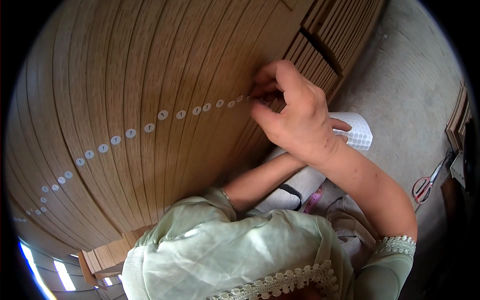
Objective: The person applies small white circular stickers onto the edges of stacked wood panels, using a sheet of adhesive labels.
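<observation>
One line of round white stickers (149,128), each with a dark printed mark, is seen running across the wood-grain boards (165,75). Spacing is uneven: some pairs nearly touching, others well apart; the line is bent, dropping toward the lower left. Boards are light brown, finely streaked, packed side by side with thin dark seams. The sticker sheet (361,131) is white with grey dots in rows, curled, located right of the boards, beyond the right wrist.

Hands: the sheet's near edge is gripped by the left hand (341,126); only fingers are seen, the rest being hidden behind the right wrist. The right hand (292,102) is brought to the boards at the upper end of the line, thumb and index finger nearly together; whether a sticker is pinched cannot be told.

Edges: board ends are stepped at upper right, broken by a dark gap. Grey floor (400,95) is spread from there to another board bundle (457,112) at the right rim. Red-handled scissors (423,190) are placed near that bundle. The forearms are crossed, so room between wrists and sheet is tight.
</observation>
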A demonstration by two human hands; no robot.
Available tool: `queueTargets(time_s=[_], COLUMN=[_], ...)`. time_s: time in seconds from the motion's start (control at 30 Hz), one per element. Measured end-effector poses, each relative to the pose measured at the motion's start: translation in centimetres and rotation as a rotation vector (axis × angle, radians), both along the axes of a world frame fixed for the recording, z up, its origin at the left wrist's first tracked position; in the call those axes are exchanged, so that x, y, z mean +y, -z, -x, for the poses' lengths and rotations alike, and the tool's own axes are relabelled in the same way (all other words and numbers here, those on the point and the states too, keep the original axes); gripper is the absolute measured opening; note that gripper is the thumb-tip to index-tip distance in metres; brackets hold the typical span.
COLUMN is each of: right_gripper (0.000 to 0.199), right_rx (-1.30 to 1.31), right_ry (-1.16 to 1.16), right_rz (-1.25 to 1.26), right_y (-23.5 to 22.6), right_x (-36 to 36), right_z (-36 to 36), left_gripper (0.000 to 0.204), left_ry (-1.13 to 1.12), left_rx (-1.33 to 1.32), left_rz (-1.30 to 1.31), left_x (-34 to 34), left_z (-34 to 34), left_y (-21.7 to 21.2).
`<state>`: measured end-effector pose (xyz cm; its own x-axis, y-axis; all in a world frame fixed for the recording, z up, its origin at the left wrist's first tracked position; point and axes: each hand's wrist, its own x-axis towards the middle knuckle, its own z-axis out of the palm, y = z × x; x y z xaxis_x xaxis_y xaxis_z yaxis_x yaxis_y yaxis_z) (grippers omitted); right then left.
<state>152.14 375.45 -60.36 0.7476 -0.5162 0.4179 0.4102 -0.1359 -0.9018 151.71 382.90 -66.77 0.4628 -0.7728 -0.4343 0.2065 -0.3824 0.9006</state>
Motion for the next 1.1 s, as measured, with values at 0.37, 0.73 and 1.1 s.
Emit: queueTargets(time_s=[0.37, 0.73, 1.1], right_gripper=[0.022, 0.023, 0.020], right_rx=[0.117, 0.046, 0.089], right_ry=[-0.128, -0.161, -0.039], right_rz=[-0.198, -0.165, -0.426], right_y=[0.8, 1.1, 2.9], right_x=[-2.3, -1.0, -6.8], right_z=[0.4, 0.5, -1.2], left_gripper=[0.032, 0.039, 0.019], left_ry=[-0.133, -0.006, -0.136], left_rx=[0.228, 0.170, -0.044], left_rz=[0.269, 0.085, -0.145], left_x=[0.8, 1.1, -0.4], left_z=[0.6, 0.0, 0.8], left_y=[2.1, 2.4, 0.7])
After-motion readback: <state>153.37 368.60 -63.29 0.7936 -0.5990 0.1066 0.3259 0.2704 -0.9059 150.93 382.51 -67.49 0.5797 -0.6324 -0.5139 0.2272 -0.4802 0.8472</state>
